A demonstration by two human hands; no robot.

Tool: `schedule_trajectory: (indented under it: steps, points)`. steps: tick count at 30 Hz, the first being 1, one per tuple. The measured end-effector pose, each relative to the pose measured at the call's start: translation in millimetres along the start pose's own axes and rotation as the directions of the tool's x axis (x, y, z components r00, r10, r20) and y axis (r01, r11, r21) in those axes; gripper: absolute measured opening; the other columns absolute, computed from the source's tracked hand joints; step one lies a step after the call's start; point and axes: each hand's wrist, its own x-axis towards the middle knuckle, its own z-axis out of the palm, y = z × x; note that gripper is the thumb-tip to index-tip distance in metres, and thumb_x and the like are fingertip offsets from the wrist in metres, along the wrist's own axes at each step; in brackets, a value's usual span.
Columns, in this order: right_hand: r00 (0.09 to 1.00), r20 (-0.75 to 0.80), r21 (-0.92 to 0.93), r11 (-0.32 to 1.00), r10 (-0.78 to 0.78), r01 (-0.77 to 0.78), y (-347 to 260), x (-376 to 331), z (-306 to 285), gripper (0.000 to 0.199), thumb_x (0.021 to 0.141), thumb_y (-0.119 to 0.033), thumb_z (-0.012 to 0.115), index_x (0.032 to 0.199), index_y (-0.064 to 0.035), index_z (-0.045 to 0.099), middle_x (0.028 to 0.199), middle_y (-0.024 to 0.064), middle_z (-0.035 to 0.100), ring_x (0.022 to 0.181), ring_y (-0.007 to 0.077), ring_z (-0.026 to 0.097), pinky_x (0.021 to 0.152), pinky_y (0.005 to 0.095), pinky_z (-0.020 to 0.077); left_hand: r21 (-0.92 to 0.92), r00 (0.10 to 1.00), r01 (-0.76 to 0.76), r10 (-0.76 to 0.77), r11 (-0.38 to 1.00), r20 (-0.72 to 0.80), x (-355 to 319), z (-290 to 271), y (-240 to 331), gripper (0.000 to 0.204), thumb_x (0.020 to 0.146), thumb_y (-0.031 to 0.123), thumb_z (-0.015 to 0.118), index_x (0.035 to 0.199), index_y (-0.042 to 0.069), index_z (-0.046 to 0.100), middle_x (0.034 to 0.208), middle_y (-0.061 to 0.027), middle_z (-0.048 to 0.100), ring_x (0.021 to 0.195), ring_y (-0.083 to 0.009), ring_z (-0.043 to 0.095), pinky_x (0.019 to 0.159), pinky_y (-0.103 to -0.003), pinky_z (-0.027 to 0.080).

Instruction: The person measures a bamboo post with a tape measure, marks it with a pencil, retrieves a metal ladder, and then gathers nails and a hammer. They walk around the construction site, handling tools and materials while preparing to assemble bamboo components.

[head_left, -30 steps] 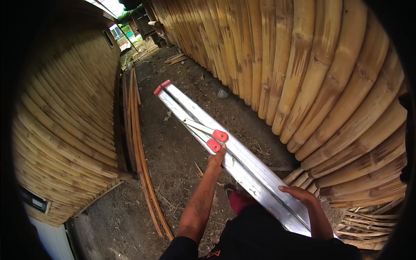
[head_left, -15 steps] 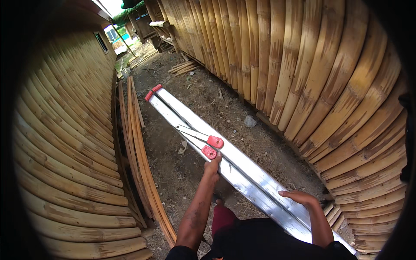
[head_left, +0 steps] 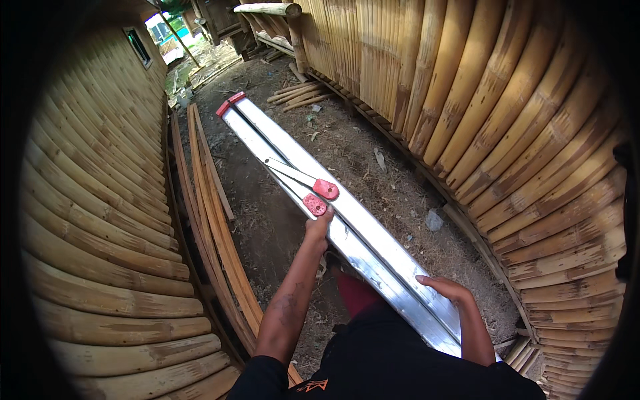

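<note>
I carry a folded aluminium ladder (head_left: 373,230) with red plastic end caps (head_left: 321,197), held flat and pointing ahead down a narrow dirt alley. My left hand (head_left: 319,229) grips its left rail just behind the red caps. On the right rail, nearer my body, rests my right hand (head_left: 445,289), fingers wrapped over the edge. The ladder's far end (head_left: 230,104) also has a red cap.
Bamboo walls line both sides (head_left: 100,220) (head_left: 527,133). Long split bamboo slats (head_left: 213,220) lean along the left wall. Loose bamboo pieces (head_left: 293,93) and a stone (head_left: 433,220) lie on the dirt. A bamboo structure (head_left: 267,27) stands at the alley's far end.
I have walked forward along the alley with the ladder; the walls and ground slid past, and the far opening is closer. Both hands keep the same hold.
</note>
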Motion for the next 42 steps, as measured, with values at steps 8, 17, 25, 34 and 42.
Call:
schedule_trajectory:
  steps: [8, 17, 25, 34, 42]
  points:
    - [0.998, 0.032, 0.006, 0.999, -0.051, 0.051, -332, 173, -22, 0.118, 0.064, -0.089, 0.053, 0.128, 0.0098, 0.055, 0.136, 0.0366, 0.044, 0.134, 0.0497, 0.036, 0.108, 0.0585, 0.0281, 0.055, 0.997, -0.053, 0.056, 0.997, -0.049, 252, -47, 271, 0.044, 0.086, 0.024, 0.073, 0.113, -0.008, 0.06, 0.104, -0.0137, 0.066, 0.09, -0.0218, 0.063, 0.08, -0.036, 0.051]
    - [0.997, 0.057, -0.099, 0.993, -0.06, 0.065, -683, 354, -16, 0.109, 0.068, -0.088, 0.05, 0.129, 0.002, 0.058, 0.138, 0.0317, 0.046, 0.133, 0.045, 0.04, 0.106, 0.0555, 0.0317, 0.0, 0.993, -0.101, 0.101, 0.995, -0.055, 545, -135, 505, 0.048, 0.084, 0.024, 0.075, 0.116, -0.009, 0.059, 0.105, -0.0144, 0.066, 0.093, -0.0224, 0.063, 0.082, -0.036, 0.05]
    - [0.997, 0.074, -0.002, 1.0, 0.008, -0.007, -994, 458, -5, 0.112, 0.067, -0.085, 0.056, 0.137, 0.0023, 0.049, 0.146, 0.031, 0.037, 0.139, 0.044, 0.031, 0.111, 0.0534, 0.0242, 0.054, 0.993, -0.09, 0.094, 0.994, -0.074, 756, -185, 743, 0.041, 0.085, 0.021, 0.074, 0.111, -0.007, 0.061, 0.103, -0.0124, 0.066, 0.089, -0.0196, 0.064, 0.077, -0.034, 0.051]
    - [0.999, 0.032, 0.014, 0.999, 0.028, -0.029, -1302, 705, 9, 0.116, 0.065, -0.085, 0.056, 0.136, 0.0054, 0.048, 0.146, 0.0318, 0.036, 0.14, 0.0444, 0.029, 0.11, 0.0557, 0.0267, -0.012, 0.996, -0.089, 0.089, 0.996, 0.02, 1089, -254, 943, 0.037, 0.087, 0.02, 0.072, 0.111, -0.006, 0.061, 0.101, -0.0114, 0.067, 0.087, -0.0193, 0.064, 0.075, -0.034, 0.052]
    - [0.995, 0.067, -0.139, 0.987, -0.072, 0.081, -1665, 862, -14, 0.115, 0.068, -0.085, 0.054, 0.132, 0.0099, 0.051, 0.137, 0.0352, 0.045, 0.132, 0.0444, 0.041, 0.106, 0.0505, 0.0349, -0.015, 0.987, -0.143, 0.142, 0.99, -0.073, 1346, -317, 1214, 0.039, 0.089, 0.021, 0.069, 0.117, -0.004, 0.058, 0.107, -0.012, 0.066, 0.095, -0.0223, 0.064, 0.084, -0.038, 0.051]
